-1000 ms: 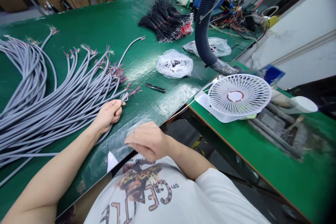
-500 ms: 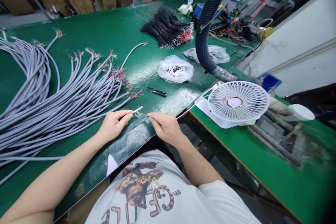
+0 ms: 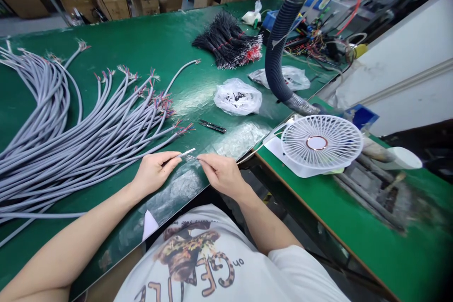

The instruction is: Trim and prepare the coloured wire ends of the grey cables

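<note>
My left hand (image 3: 155,172) pinches a grey cable near its end, and a pale tip (image 3: 189,152) of it sticks out past the fingers. Close on the right, my right hand (image 3: 221,172) is closed on thin strands (image 3: 192,156) at the cable end. A small gap separates the two hands. Many grey cables (image 3: 88,151) lie to the left, several with red and blue wires bared at their ends. Beyond my hands, black snips (image 3: 212,126) rest on the green table (image 3: 141,37).
A plastic bag (image 3: 238,96) of small black parts lies ahead, with a bundle of black wires (image 3: 226,42) behind it. A ribbed hose (image 3: 278,52) comes down at the right. Below it stands a white fan (image 3: 322,144) on a second green surface (image 3: 318,198).
The view has shifted slightly, so the scene sits a little lower. The strands between my hands look more drawn together, and both hands keep their grip.
</note>
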Demonstrator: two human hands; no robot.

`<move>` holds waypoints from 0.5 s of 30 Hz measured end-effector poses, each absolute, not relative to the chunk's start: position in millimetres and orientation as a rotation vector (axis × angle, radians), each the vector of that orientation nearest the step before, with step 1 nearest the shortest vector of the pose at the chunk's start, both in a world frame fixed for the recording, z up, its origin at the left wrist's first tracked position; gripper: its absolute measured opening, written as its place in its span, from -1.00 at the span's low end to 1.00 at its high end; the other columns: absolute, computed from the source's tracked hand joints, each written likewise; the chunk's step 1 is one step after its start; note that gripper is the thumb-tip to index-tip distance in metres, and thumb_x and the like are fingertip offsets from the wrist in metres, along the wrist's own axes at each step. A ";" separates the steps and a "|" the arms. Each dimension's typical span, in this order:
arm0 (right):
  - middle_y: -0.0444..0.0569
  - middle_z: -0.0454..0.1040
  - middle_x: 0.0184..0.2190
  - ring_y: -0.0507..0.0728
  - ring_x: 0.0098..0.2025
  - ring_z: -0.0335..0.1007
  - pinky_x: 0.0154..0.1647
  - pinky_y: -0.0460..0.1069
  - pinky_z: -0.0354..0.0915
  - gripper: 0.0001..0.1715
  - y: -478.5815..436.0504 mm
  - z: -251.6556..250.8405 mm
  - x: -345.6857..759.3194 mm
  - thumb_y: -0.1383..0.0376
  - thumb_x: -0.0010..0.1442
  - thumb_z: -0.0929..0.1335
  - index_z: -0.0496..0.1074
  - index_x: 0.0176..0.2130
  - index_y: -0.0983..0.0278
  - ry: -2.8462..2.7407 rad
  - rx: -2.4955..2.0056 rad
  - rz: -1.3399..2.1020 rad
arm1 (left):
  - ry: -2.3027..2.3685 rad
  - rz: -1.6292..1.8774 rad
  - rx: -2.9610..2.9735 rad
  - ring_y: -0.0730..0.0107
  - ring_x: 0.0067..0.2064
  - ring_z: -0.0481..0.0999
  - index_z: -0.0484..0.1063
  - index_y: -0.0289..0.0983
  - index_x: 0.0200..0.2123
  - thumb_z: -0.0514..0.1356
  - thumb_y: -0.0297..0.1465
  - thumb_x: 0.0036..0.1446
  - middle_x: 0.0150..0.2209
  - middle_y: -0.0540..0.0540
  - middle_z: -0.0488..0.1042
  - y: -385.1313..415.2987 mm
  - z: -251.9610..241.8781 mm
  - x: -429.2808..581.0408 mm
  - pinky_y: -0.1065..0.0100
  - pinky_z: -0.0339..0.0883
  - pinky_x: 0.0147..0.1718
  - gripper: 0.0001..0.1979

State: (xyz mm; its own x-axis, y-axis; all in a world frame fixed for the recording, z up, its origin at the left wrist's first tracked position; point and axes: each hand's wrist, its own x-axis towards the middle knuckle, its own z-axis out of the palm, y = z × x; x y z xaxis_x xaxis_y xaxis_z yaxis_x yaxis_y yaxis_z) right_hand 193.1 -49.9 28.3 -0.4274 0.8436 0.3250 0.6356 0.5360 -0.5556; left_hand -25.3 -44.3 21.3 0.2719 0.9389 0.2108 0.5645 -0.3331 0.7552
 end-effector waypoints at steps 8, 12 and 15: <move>0.01 0.59 -0.32 0.08 -0.30 0.52 -0.26 -0.08 0.36 -0.75 -45.9 30.0 177.6 0.36 0.28 0.23 0.49 -0.24 0.29 -2.159 -1.151 0.625 | 1.303 0.962 2.076 0.32 -0.35 0.61 0.59 -0.28 -0.28 0.17 -0.28 0.16 -0.31 -0.10 0.64 -47.8 18.9 -21.8 0.41 0.42 -0.27 -0.76; -0.02 0.57 -0.40 0.02 -0.38 0.49 -0.32 -0.13 0.35 -0.76 -58.0 46.4 171.8 0.35 0.29 0.22 0.46 -0.30 0.30 -2.156 -0.819 0.718 | 1.346 0.913 1.982 0.35 -0.38 0.57 0.58 -0.28 -0.28 0.16 -0.25 0.16 -0.35 -0.09 0.63 -42.8 15.8 -23.7 0.41 0.38 -0.32 -0.74; -0.05 0.57 -0.44 0.00 -0.41 0.49 -0.34 -0.15 0.36 -0.76 -66.1 58.7 173.7 0.33 0.29 0.23 0.46 -0.28 0.29 -2.214 -0.547 0.752 | 1.434 0.918 1.863 0.40 -0.44 0.49 0.56 -0.29 -0.28 0.13 -0.23 0.17 -0.44 -0.06 0.57 -35.7 15.9 -27.5 0.42 0.33 -0.37 -0.72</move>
